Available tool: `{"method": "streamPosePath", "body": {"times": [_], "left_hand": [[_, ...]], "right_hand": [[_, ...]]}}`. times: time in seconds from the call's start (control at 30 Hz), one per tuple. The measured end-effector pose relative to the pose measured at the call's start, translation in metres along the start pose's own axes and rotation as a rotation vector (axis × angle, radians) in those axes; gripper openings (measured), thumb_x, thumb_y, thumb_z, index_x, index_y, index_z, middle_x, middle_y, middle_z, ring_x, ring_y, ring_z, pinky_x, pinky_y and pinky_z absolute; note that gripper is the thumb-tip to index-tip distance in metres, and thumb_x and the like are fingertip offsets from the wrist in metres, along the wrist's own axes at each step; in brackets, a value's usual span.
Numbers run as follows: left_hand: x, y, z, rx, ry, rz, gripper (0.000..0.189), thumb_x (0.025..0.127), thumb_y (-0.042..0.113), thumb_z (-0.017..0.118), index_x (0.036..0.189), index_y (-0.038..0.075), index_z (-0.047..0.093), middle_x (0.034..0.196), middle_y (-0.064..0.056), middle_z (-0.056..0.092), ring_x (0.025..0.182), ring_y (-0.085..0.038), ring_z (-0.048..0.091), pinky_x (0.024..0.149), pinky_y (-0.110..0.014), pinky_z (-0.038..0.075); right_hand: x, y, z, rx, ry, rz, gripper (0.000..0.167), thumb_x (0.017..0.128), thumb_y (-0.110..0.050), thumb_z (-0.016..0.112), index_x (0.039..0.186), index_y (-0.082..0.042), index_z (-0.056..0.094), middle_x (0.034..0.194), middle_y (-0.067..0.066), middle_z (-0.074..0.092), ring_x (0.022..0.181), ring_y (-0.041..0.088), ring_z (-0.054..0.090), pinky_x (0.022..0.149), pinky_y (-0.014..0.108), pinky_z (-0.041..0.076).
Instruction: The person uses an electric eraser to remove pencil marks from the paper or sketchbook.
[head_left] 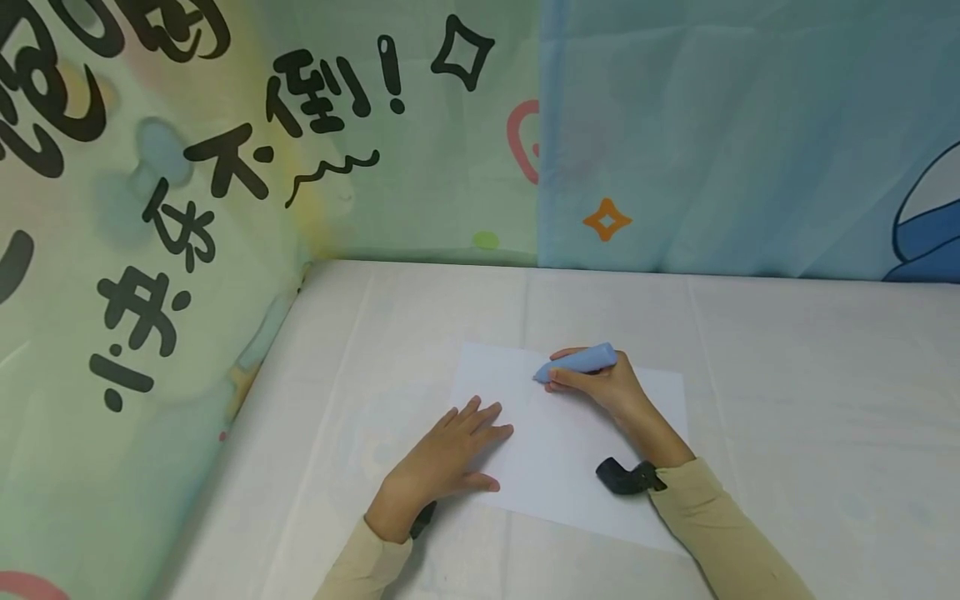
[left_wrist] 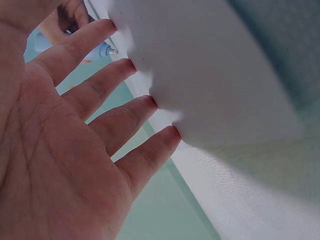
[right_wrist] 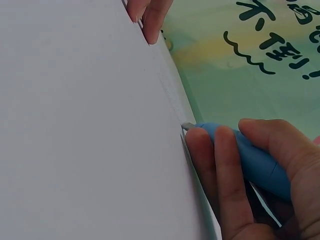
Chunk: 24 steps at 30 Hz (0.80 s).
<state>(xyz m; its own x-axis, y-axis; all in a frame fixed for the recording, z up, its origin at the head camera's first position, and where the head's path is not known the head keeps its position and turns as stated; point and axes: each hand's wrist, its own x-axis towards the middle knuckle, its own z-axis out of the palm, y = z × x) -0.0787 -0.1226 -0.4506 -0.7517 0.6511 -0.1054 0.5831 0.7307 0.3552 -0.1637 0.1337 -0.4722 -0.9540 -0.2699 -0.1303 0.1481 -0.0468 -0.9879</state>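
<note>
A white sheet of paper (head_left: 562, 458) lies on the table in front of me. My left hand (head_left: 442, 458) rests on its left part, fingers spread and fairly straight. In the left wrist view, that hand's fingertips (left_wrist: 172, 134) press on the paper. My right hand (head_left: 618, 387) pinches a thick light-blue pen (head_left: 585, 360) between thumb and fingers, over the sheet's upper part. The pen's narrow grey tip (right_wrist: 188, 126) is right at the paper in the right wrist view. Small faint marks (left_wrist: 143, 58) show on the sheet.
A white cloth (head_left: 825, 417) covers the table around the sheet. Behind stands a green and blue printed backdrop (head_left: 712, 125), which continues along the left side with large black lettering. Dark wrist-worn devices (head_left: 628, 477) sit at both cuffs.
</note>
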Motion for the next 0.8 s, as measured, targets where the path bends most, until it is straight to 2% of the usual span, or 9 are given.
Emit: {"method": "streamPosePath", "body": {"times": [0.27,0.5,0.8], "left_hand": [[0.0,0.0002,-0.0006,-0.002,-0.005,-0.003,0.069,0.083,0.041,0.072,0.141,0.011,0.051,0.153,-0.014,0.04,0.144,-0.038,0.029,0.112,-0.053,0.034],[0.0007,-0.0002,-0.0004,-0.005,-0.008,-0.011,0.069,0.083,0.041,0.072,0.141,0.012,0.051,0.153,-0.013,0.039,0.144,-0.037,0.028,0.112,-0.053,0.033],[0.0002,0.0004,-0.0003,0.0,0.001,-0.001,0.069,0.082,0.041,0.072,0.141,0.011,0.051,0.153,-0.014,0.039,0.143,-0.038,0.029,0.111,-0.054,0.034]], "right_hand": [[-0.0002,-0.0009,-0.0002,-0.057,0.029,-0.002,0.042,0.084,0.001,0.073,0.118,0.021,0.056,0.094,0.01,0.074,0.075,0.014,0.074,0.078,0.025,0.058],[-0.0013,-0.0021,0.0008,-0.02,0.007,0.004,0.045,0.083,0.002,0.074,0.118,0.022,0.055,0.089,0.006,0.074,0.075,0.016,0.074,0.077,0.027,0.058],[-0.0013,-0.0009,0.0001,-0.049,0.041,-0.017,0.043,0.083,-0.002,0.075,0.117,0.019,0.059,0.09,0.004,0.075,0.076,0.015,0.074,0.077,0.025,0.058]]}}
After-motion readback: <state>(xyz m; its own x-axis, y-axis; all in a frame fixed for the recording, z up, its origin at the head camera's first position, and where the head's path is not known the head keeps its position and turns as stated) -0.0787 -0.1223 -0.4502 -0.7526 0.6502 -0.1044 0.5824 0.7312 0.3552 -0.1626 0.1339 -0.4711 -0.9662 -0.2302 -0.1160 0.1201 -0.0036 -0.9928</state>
